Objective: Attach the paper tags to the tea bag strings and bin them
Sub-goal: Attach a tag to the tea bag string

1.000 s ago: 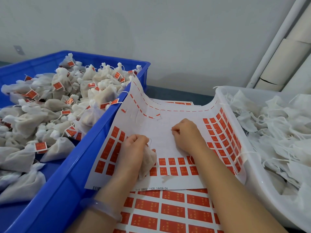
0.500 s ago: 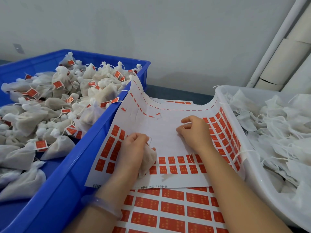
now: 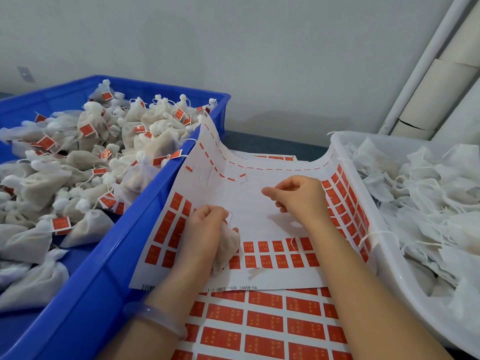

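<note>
My left hand [image 3: 205, 229] grips a small white tea bag [image 3: 230, 246] and rests on the curved sticker sheet [image 3: 254, 216]. A thin string loops up from the bag beside that hand. My right hand [image 3: 298, 196] hovers just above the sheet's bare white middle, close to the column of red paper tags [image 3: 340, 201] on the right. Its fingers are curled, thumb against forefinger, and I see nothing between them. Two rows of red tags [image 3: 280, 253] run along the sheet's near part.
A blue bin [image 3: 104, 281] on the left holds several tagged tea bags [image 3: 91, 165]. On the right, a white bin [image 3: 389, 255] holds untagged bags [image 3: 428, 198]. A second sheet of larger red tags [image 3: 259, 320] lies underneath. White pipes [image 3: 428, 61] stand at the back right.
My right hand moved right and away from the sheet's middle, then lifted slightly off the paper. My left hand kept its hold on the tea bag in place.
</note>
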Motion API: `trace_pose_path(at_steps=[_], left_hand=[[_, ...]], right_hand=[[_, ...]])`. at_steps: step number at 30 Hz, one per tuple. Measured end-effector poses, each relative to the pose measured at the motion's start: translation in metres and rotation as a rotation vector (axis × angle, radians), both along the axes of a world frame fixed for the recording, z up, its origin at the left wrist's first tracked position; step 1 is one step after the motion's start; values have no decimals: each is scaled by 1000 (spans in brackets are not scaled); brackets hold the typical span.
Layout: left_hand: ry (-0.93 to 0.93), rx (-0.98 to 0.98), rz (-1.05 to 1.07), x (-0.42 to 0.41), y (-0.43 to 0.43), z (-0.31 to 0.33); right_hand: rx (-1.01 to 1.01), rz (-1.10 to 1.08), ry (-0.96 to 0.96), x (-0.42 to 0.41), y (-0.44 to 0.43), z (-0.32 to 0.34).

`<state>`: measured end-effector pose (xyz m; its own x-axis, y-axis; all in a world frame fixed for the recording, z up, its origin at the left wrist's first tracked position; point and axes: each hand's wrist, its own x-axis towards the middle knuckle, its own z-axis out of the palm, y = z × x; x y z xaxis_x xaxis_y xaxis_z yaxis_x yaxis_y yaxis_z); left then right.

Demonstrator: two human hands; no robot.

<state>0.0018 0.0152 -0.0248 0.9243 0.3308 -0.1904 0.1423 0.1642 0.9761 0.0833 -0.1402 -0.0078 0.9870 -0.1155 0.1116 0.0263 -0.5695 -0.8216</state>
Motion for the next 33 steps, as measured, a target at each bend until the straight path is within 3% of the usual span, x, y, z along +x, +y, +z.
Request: trace_pose_path(at_steps=[3,11,15,22,27,33], left_hand=[[-23,10,2,0,1,-2],[-47,5,13,2,1,-6],[-53,-13,21,3,1,-7],[-51,-15,21,3,1,-7],[-55,-1,24,4,2,-9],[60,82,-2,9,2,-9]], right_hand=[[-30,-51,-21,-2,-1,0],[1,85,-14,-8,-9,-6],[-83,89,-14,-8,-8,-7],[-23,-12,-100,-3,-10,-6],[-225,145,17,-4,-11,-10],[-446,101,-103,5,-4,-13]])
